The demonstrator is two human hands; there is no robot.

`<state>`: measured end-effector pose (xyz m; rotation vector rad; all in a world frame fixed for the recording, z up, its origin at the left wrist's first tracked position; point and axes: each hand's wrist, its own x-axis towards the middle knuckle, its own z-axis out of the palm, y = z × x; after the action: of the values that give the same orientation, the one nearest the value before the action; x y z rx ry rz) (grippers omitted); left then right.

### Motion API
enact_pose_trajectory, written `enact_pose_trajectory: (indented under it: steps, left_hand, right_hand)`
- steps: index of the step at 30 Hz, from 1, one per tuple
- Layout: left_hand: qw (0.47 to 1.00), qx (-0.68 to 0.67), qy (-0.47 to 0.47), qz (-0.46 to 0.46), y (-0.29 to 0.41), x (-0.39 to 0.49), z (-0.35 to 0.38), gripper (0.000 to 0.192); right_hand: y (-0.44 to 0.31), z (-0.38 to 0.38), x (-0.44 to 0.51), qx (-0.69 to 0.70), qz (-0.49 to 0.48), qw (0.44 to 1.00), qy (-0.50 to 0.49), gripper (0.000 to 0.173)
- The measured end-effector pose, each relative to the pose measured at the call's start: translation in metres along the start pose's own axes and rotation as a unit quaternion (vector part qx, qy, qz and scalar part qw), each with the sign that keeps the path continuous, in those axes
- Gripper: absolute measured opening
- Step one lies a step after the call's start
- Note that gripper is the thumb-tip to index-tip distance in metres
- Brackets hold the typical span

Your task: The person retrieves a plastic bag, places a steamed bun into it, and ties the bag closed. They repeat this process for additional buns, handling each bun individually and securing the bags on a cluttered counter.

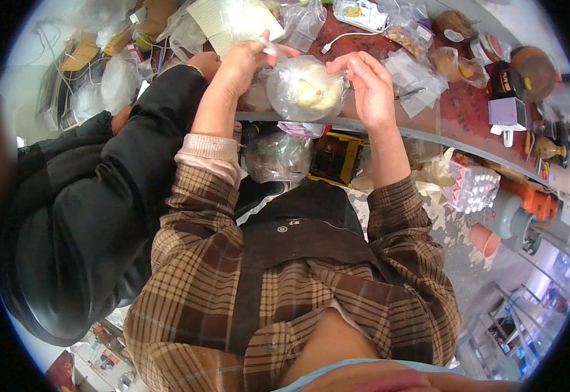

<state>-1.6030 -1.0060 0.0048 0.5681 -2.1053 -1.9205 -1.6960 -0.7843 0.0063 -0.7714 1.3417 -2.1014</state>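
Note:
A clear plastic bag [307,90] with pale yellow, rounded contents lies at the edge of the dark red table, between my two hands. My left hand [250,59] grips gathered clear plastic at the bag's upper left. At the bag's upper right, my right hand [363,78] has thumb and fingertips pinched on its rim. What exactly the pale contents are cannot be told through the plastic.
A person in a black jacket [104,186] stands close at the left. On the red table [461,117] are a white cable [346,39], a pen [411,93], a purple box [506,113] and bagged food. Below its edge stands a yellow-black crate [336,158].

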Motion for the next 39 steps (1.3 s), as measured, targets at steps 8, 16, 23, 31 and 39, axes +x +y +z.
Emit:
enact_pose_trajectory:
  steps: [8, 16, 23, 31, 39]
  left_hand:
    - [0.986, -0.076, -0.144, -0.015, 0.003, -0.018, 0.024, 0.03]
    - [0.994, 0.004, -0.109, -0.002, 0.011, -0.017, 0.036, 0.017]
    - [0.984, -0.166, -0.048, -0.048, 0.005, -0.018, 0.031, 0.012]
    - [0.952, 0.243, 0.002, 0.188, 0.01, -0.025, 0.037, 0.015]
    - [0.871, 0.258, 0.164, 0.385, -0.011, -0.011, 0.049, 0.021]
  right_hand:
    - [-0.023, 0.028, 0.033, -0.344, -0.182, 0.921, -0.009, 0.023]
    - [0.001, 0.018, 0.055, -0.356, 0.076, 0.932, -0.004, 0.024]
    - [0.022, 0.036, -0.006, -0.282, 0.074, 0.954, 0.061, 0.009]
    - [0.028, 0.025, 0.029, -0.198, 0.014, 0.979, 0.055, 0.015]
    - [0.045, 0.01, 0.059, -0.146, 0.16, 0.97, -0.108, 0.011]
